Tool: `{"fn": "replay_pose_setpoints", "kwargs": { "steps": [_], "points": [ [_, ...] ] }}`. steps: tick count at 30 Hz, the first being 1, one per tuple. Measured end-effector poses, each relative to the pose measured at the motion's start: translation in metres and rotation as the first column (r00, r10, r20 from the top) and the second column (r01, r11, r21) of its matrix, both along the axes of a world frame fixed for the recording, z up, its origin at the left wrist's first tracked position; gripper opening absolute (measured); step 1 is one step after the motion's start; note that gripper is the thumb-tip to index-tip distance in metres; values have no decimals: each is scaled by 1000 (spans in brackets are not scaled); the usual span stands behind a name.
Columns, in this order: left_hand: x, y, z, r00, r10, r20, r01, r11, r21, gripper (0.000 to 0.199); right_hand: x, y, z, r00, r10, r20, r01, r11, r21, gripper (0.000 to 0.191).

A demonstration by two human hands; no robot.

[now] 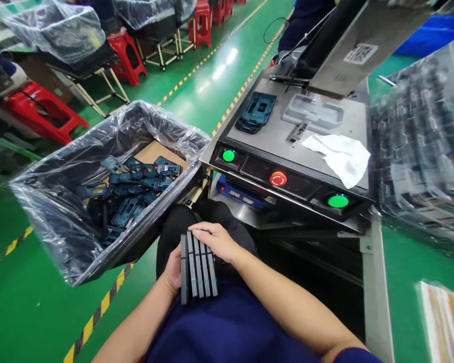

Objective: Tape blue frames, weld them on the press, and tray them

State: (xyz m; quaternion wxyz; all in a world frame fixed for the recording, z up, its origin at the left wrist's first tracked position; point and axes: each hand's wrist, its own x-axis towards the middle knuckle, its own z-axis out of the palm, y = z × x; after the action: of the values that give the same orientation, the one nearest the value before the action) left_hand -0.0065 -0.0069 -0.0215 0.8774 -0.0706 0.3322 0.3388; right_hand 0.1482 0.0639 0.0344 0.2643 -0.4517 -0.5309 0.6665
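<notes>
Holding a row of dark bars point(202, 267) between both hands, above the lap. Left hand point(173, 268) presses the left side of the row, thumb along the outer bar; its other fingers are mostly hidden underneath, so their curl cannot be told. Right hand point(217, 242) is closed over the far ends, fingers bent across the tops, little gap to the bars.

Weak point, as judged: the leftmost bar stands askew, a narrow wedge of space beside it. Should the left hand ease, it could slip into the lap or to the floor; an uneven squeeze might fan out the rest. Whether the near ends rest on the shirt point(212, 333) is unclear.

Ahead left: bin point(43, 189) with clear liner, dark frames point(130, 176) jumbled inside. Ahead right: machine surface point(274, 143) bearing one dark frame point(256, 112), a pale fixture point(314, 112) and a white cloth point(342, 156) draped over the front edge. Red button point(278, 179) between two green ones. Farther right, stacked trays point(419, 141), blurred.
</notes>
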Motion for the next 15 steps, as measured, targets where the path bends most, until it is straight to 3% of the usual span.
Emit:
{"fn": "replay_pose_setpoints", "kwargs": {
  "steps": [4, 7, 10, 15],
  "points": [
    [0, -1, -7, 999, 19, 49, -18, 1000, -17, 41, -3, -2, 3, 999, -33, 10, 34, 997, -63, 30],
    [1, -2, -9, 996, 76, 42, -76, 997, -7, 38, -4, -4, 3, 998, -45, 32, 50, 983, -178, 42],
    [1, -1, -8, 998, 40, 43, -39, 999, -3, 41, -4, -5, 0, 997, -60, 49, 70, 965, -254, 56],
    [1, 1, -7, 995, 22, 101, -28, 998, 59, 44, -4, -6, -6, 997, -67, 27, 72, 965, -252, 69]
  ]
}}
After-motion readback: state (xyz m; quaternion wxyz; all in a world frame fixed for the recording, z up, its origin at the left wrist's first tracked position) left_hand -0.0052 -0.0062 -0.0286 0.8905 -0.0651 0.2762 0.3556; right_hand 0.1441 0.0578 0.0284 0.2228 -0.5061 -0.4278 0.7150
